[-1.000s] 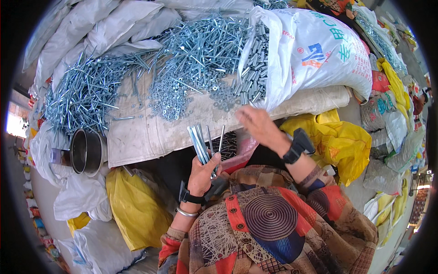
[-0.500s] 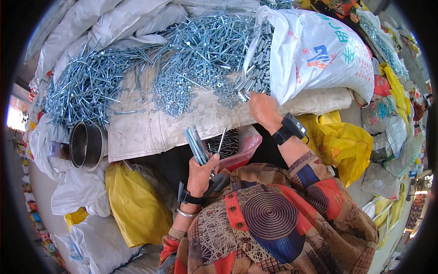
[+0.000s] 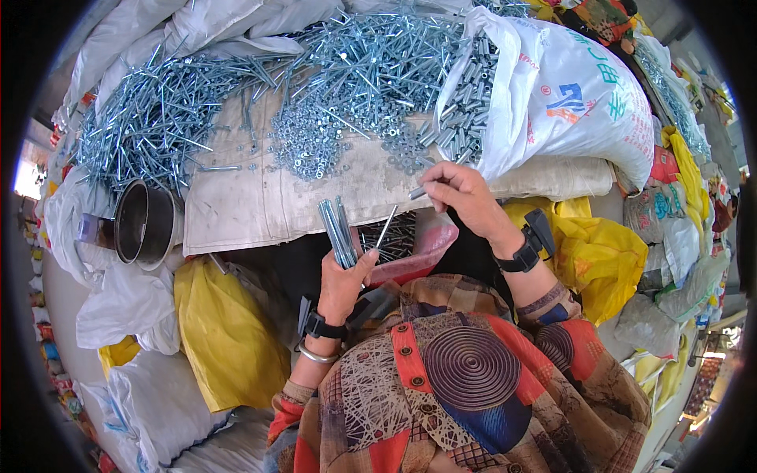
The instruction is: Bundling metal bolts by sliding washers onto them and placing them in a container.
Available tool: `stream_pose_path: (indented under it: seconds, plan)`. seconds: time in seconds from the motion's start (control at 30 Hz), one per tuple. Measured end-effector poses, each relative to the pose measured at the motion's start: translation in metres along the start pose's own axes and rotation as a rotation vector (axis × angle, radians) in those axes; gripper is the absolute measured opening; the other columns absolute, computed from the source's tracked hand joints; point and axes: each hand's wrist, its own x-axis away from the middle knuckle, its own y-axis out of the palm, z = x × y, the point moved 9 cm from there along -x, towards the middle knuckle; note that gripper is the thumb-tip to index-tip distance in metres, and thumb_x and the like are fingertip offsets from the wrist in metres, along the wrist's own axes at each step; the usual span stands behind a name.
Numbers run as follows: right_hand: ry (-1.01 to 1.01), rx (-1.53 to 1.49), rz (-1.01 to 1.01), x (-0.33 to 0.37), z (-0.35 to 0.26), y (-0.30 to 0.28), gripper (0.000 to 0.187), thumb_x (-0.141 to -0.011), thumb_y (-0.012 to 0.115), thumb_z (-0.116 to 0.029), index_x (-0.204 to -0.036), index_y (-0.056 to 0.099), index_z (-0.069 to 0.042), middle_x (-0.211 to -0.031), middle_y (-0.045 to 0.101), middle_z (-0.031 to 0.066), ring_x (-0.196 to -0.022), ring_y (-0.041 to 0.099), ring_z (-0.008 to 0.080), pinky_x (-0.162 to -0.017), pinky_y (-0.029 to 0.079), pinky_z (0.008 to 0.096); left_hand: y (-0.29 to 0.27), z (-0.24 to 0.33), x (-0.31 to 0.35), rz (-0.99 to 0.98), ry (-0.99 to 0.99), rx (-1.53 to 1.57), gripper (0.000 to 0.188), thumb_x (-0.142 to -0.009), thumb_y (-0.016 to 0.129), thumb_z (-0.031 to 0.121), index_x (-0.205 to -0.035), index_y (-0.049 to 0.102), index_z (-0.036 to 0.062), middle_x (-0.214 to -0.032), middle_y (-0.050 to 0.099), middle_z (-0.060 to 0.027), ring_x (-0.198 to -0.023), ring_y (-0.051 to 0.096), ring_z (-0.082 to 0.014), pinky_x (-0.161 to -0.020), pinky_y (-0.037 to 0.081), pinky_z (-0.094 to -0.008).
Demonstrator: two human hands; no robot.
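Observation:
My left hand (image 3: pixel 343 285) is closed around several long silvery bolts (image 3: pixel 336 230). One thin rod (image 3: pixel 386 225) slants out apart from that bundle, by the thumb. Between the thumb and fingers of my right hand (image 3: pixel 467 202) is a short metal sleeve (image 3: pixel 417 192), just above the cloth's front edge. More sleeves (image 3: pixel 464 126) spill from the mouth of a white woven sack (image 3: pixel 587 110). Small nuts and washers (image 3: pixel 303 146) lie in a loose pile beside them. Below the hands, a pink-red container (image 3: pixel 438 243) holds finished-looking bolts (image 3: pixel 400 235), partly hidden.
Heaps of long bolts (image 3: pixel 150 118) cover the back and left of the beige cloth (image 3: pixel 236 205). A dark round pot (image 3: pixel 146 225) stands at the left edge. Yellow sacks (image 3: pixel 225 331) and white bags (image 3: pixel 162 410) crowd the left side; another yellow sack (image 3: pixel 603 260) lies right.
My right hand has drawn back from the sleeve pile toward me, with a sleeve in its fingers. My left hand still grips the bolts, nearly in place. The view has shifted slightly.

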Motion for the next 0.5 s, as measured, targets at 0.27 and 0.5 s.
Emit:
stream_pose_path:
  seconds: [0.27,0.5]
  plan:
    - [-0.021,0.104,-0.09,0.003,-0.007,0.026,0.015,-0.093,0.059,-0.015,-0.096,0.062,0.0,-0.075,0.053,-0.003,-0.065,0.048,0.0051,-0.058,0.04,0.0222,-0.003,0.009,0.003,0.011,0.082,-0.141,0.027,-0.085,0.076,0.018,-0.073,0.056,0.0044,-0.061,0.057,-0.001,-0.051,0.051,-0.0072,-0.047,0.039,-0.0227]
    - [0.001,0.104,-0.044,0.005,-0.008,0.023,0.015,-0.092,0.061,-0.015,-0.093,0.062,0.0,-0.074,0.053,-0.0025,-0.064,0.047,0.0046,-0.057,0.038,0.0219,-0.012,0.005,0.005,0.005,0.069,-0.138,0.026,-0.084,0.078,0.018,-0.078,0.056,0.0044,-0.061,0.057,-0.0001,-0.051,0.051,-0.006,-0.047,0.04,-0.0219]
